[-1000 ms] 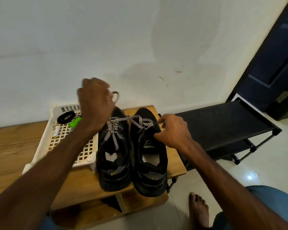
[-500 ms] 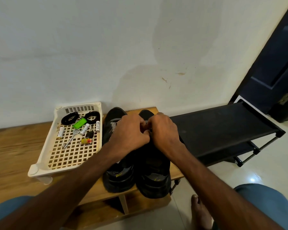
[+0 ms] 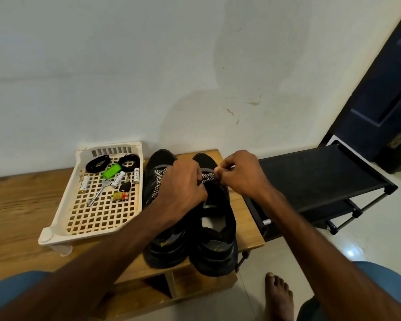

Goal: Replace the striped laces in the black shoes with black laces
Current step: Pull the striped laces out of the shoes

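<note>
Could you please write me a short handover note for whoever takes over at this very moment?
Hands: left hand and right hand both pinch the striped lace above the shoes' tongues.
Things: black shoes stand side by side on the wooden bench; two coiled black laces lie in the white tray beside them.
Done: nothing swapped; striped lacing shows on both shoes.
Left: pull the striped laces out, thread the black ones.

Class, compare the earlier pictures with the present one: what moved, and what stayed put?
The left hand, earlier raised with the striped lace, dropped to the shoes and now pinches the lace beside the right hand. The right hand still pinches the lace; shoes and tray stayed put.
</note>
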A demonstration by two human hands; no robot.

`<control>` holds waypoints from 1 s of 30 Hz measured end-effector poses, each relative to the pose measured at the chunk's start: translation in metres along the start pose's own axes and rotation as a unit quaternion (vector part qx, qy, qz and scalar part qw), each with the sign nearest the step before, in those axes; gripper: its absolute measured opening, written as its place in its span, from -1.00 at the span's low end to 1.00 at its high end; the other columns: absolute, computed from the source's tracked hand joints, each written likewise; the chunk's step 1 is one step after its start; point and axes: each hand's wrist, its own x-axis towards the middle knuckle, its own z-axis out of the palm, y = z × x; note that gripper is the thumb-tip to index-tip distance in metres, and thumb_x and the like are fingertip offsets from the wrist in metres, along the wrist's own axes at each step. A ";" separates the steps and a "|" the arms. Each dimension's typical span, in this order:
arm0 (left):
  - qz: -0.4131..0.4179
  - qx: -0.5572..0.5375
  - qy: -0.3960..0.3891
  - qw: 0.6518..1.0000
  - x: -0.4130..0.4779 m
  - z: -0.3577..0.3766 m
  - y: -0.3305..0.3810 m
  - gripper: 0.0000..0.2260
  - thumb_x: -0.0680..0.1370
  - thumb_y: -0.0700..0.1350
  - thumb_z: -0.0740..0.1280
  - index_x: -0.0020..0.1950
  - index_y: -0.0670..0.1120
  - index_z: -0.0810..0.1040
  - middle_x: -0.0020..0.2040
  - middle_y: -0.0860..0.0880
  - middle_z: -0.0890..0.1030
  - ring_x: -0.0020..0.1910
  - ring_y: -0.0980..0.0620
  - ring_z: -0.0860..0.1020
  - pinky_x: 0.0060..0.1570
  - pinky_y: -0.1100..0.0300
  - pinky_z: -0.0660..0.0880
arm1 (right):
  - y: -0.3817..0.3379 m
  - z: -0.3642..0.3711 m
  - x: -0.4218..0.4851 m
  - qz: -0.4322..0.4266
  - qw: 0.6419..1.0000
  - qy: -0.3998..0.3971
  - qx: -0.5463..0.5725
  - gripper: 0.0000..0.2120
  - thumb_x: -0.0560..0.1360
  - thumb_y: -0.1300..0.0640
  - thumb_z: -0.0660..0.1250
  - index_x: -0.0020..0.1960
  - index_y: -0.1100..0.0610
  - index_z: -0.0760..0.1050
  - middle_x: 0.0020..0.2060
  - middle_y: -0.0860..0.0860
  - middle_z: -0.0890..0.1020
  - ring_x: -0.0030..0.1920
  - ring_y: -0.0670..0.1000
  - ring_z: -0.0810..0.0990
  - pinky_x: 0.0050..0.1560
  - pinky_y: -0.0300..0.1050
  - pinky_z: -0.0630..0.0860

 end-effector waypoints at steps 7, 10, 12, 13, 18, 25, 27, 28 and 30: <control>-0.014 -0.041 0.021 0.999 0.000 0.001 -0.003 -0.93 0.42 -0.12 0.49 -0.12 -0.02 0.74 -0.34 0.08 0.66 -0.32 0.17 0.62 -0.13 0.22 0.62 | -0.001 0.001 -0.008 -0.073 0.995 -0.062 -0.002 -0.78 0.48 0.05 0.55 0.11 0.04 0.71 -0.02 -0.13 0.70 -0.07 -0.17 0.67 -0.13 -0.43 0.54; -0.021 -0.057 0.014 0.998 0.003 -0.003 -0.005 -0.88 0.39 -0.16 0.48 -0.12 0.01 0.76 -0.33 0.12 0.66 -0.30 0.19 0.62 -0.20 0.31 0.57 | -0.012 0.020 -0.011 -0.085 0.988 -0.047 -0.118 -0.79 0.48 0.14 0.49 0.11 0.03 0.71 0.00 0.01 0.71 -0.03 0.03 0.67 -0.01 -0.03 0.66; -0.031 -0.069 0.008 0.997 0.004 -0.005 -0.006 -0.85 0.38 -0.18 0.49 -0.12 0.02 0.76 -0.40 0.18 0.60 -0.33 0.22 0.61 -0.28 0.45 0.46 | -0.018 0.029 -0.010 -0.085 0.982 -0.025 -0.168 -0.84 0.52 0.20 0.43 0.07 0.09 0.71 -0.08 0.08 0.69 -0.06 0.11 0.67 -0.06 0.01 0.64; -0.037 -0.075 0.007 0.996 0.004 -0.006 -0.007 -0.86 0.38 -0.19 0.49 -0.13 0.02 0.76 -0.42 0.19 0.59 -0.35 0.23 0.60 -0.29 0.47 0.45 | -0.021 0.032 -0.009 -0.085 0.979 -0.018 -0.184 -0.86 0.54 0.22 0.40 0.05 0.12 0.71 -0.12 0.09 0.67 -0.09 0.12 0.66 -0.11 -0.02 0.62; -0.075 -0.106 0.007 0.992 0.005 -0.007 -0.010 -0.86 0.37 -0.22 0.47 -0.25 0.02 0.74 -0.45 0.18 0.60 -0.47 0.27 0.58 -0.31 0.27 0.64 | -0.016 0.021 -0.001 -0.058 0.994 -0.023 -0.085 -0.91 0.50 0.21 0.48 -0.03 0.11 0.76 -0.13 0.06 0.74 -0.13 0.03 0.71 -0.03 -0.06 0.67; -0.097 -0.114 0.006 0.989 0.005 -0.007 -0.014 -0.82 0.36 -0.23 0.39 -0.30 0.03 0.71 -0.37 0.11 0.66 -0.52 0.21 0.58 -0.39 0.24 0.64 | 0.016 -0.010 0.000 0.085 0.981 -0.006 0.173 -0.93 0.52 0.26 0.48 -0.01 0.25 0.70 -0.09 0.12 0.74 -0.07 0.03 0.73 0.02 -0.02 0.70; -0.097 -0.115 0.007 0.989 0.005 -0.006 -0.015 -0.84 0.36 -0.21 0.40 -0.31 0.03 0.71 -0.39 0.11 0.66 -0.49 0.18 0.60 -0.38 0.21 0.65 | 0.006 -0.002 0.000 0.013 0.992 -0.019 0.125 -0.80 0.51 0.24 0.49 0.13 0.14 0.68 0.02 -0.01 0.72 0.04 -0.06 0.69 0.13 -0.14 0.64; -0.095 -0.118 0.005 0.988 0.005 -0.006 -0.015 -0.84 0.36 -0.21 0.40 -0.30 0.03 0.71 -0.40 0.11 0.65 -0.49 0.19 0.61 -0.39 0.22 0.65 | -0.001 0.003 -0.002 -0.024 0.993 -0.029 0.109 -0.74 0.48 0.21 0.50 0.17 0.10 0.67 0.08 -0.05 0.70 0.09 -0.09 0.67 0.15 -0.20 0.60; -0.089 -0.127 -0.003 0.988 0.005 -0.006 -0.015 -0.85 0.37 -0.21 0.40 -0.29 0.02 0.72 -0.41 0.10 0.64 -0.50 0.22 0.60 -0.43 0.24 0.62 | -0.012 0.013 -0.007 -0.078 0.996 -0.045 0.020 -0.71 0.45 0.14 0.53 0.17 0.03 0.69 0.13 -0.08 0.69 0.12 -0.09 0.64 0.12 -0.23 0.57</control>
